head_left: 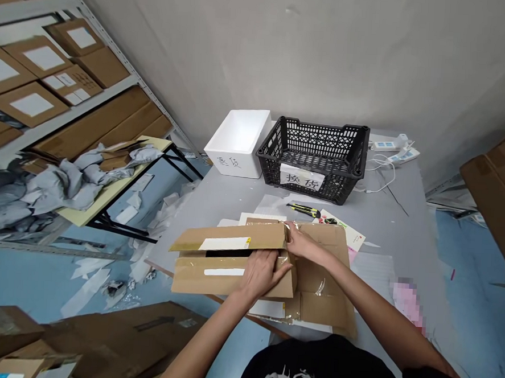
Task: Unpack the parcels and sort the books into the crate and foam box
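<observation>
A brown cardboard box (213, 275) lies on the grey table (235, 196) in front of me, its top flaps partly lifted and strips of clear tape on it. My left hand (261, 275) grips the near flap and front wall of the box, fingers curled over the edge. My right hand (303, 243) pinches the taped end of the far flap (232, 239). A flattened piece of cardboard (323, 284) lies under and to the right of the box.
A black plastic crate (314, 158) and a white foam box (238, 142) stand at the back of the table. A yellow-black utility knife (303, 210) and papers (344, 229) lie behind the box. Shelves with cartons (36, 84) are at left; more cartons (501, 187) at right.
</observation>
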`<state>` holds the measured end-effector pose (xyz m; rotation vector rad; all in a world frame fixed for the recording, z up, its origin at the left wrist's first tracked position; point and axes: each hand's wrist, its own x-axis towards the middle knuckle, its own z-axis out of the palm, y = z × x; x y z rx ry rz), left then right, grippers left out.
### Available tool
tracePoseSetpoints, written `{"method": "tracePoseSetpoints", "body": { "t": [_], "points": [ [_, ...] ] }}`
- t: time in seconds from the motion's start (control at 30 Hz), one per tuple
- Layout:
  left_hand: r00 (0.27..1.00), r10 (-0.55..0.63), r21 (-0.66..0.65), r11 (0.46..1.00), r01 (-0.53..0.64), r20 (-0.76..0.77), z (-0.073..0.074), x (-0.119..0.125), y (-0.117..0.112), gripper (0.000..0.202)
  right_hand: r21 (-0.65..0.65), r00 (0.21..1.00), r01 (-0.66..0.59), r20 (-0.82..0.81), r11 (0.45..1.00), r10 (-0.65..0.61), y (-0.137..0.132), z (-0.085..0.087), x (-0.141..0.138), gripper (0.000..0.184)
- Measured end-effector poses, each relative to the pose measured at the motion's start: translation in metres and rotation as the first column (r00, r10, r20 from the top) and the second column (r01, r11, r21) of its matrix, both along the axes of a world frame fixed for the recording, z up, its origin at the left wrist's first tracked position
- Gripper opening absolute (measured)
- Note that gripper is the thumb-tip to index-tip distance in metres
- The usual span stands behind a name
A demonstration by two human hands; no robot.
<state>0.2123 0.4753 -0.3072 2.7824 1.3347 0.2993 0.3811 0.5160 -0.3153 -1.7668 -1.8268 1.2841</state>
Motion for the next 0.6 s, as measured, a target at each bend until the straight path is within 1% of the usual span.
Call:
{"method": "tracePoseSetpoints", "body": {
  "t": [0.07,0.13,0.17,0.23,0.3,0.37,0.43,0.5,0.57,0.6],
  "points": [
    [0.997,-0.077,0.134,0.988,0.075,0.007,0.01,0.0,-0.003,0.034,-0.013,0.999,0.0,-0.038,1.0,0.0,0.003,0.002,0.001,0.048],
    [0.989,-0.148,0.287,0.948,0.138,0.013,0.022,-0.002,-0.01,0.036,-0.025,0.997,0.025,-0.071,0.999,-0.026,0.003,0.002,0.003,0.046],
    [0.985,-0.173,0.339,0.927,0.158,0.013,0.028,-0.004,-0.014,0.036,-0.034,0.996,0.032,-0.085,0.999,-0.035,0.003,0.002,0.003,0.046],
    [0.981,-0.192,0.368,0.913,0.176,0.008,0.037,-0.01,-0.026,0.034,-0.054,0.993,0.02,-0.116,0.998,-0.026,0.001,-0.001,0.004,0.046],
    [0.981,-0.194,0.32,0.93,0.183,0.002,0.043,-0.019,-0.044,0.028,-0.055,0.992,0.009,-0.127,0.998,-0.016,0.0,-0.005,0.004,0.045],
    [0.979,-0.206,0.236,0.951,0.198,0.007,0.045,-0.029,-0.067,0.021,-0.012,0.996,0.019,-0.09,1.0,-0.02,-0.002,-0.008,0.003,0.045],
    [0.977,-0.211,0.14,0.969,0.205,0.029,0.044,-0.036,-0.092,0.025,0.044,0.999,0.03,-0.012,0.999,-0.03,-0.005,-0.008,0.001,0.047],
    [0.981,-0.18,0.05,0.983,0.177,0.067,0.042,-0.041,-0.113,0.032,0.078,0.995,0.035,0.09,0.996,-0.042,-0.009,-0.003,-0.002,0.049],
    [0.988,-0.109,-0.065,0.991,0.117,0.113,0.042,-0.046,-0.122,0.031,0.09,0.978,0.037,0.201,0.995,-0.054,-0.016,0.006,-0.008,0.05],
    [0.991,-0.059,-0.142,0.987,0.076,0.12,0.043,-0.05,-0.12,0.028,0.093,0.964,0.041,0.257,0.995,-0.064,-0.02,0.011,-0.012,0.051]
  ]
}}
